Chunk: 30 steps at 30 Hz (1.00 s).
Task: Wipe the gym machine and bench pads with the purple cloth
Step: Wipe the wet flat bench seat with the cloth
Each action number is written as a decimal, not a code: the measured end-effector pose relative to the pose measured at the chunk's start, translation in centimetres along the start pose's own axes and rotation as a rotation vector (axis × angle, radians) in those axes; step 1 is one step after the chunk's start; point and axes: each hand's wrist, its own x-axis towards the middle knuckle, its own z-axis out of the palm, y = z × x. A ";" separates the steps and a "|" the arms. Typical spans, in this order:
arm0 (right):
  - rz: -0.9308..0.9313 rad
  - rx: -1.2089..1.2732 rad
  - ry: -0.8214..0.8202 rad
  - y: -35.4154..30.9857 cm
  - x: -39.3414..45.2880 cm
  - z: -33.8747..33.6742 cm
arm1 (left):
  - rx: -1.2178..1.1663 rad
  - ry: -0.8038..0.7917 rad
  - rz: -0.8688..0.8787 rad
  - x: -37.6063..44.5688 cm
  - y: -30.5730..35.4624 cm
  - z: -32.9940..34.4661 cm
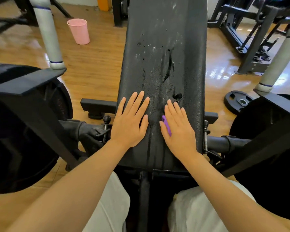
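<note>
A long black bench pad (164, 39) runs away from me down the middle of the view, with wet streaks, droplets and torn spots on its surface. My left hand (131, 121) lies flat on its near left part, fingers straight and spread. My right hand (178, 128) lies flat on the near right part. A small purple piece (166, 125) shows under the thumb side of my right hand; most of it is hidden by the palm, and I cannot tell whether it is the cloth.
Black machine arms with weight plates (23, 131) flank the bench on both sides. Grey padded posts (48, 32) stand left and right. A pink bucket (79, 30) sits on the wooden floor at the back left. A loose weight plate (238, 101) lies at the right.
</note>
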 end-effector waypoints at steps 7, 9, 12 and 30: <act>-0.395 -0.053 -0.167 3.1 -10.3 -4.0 | -0.008 0.024 -0.011 -0.1 0.1 0.2; -0.512 -0.079 -0.182 3.7 -8.8 -3.7 | -0.015 0.033 -0.005 -0.1 0.1 0.2; -0.482 -0.046 -0.169 2.3 -6.9 -2.7 | -0.025 0.044 -0.003 -0.1 0.0 0.4; -0.147 -0.068 -0.069 -1.3 -3.6 -0.6 | -0.050 0.074 0.009 -0.2 -0.1 0.4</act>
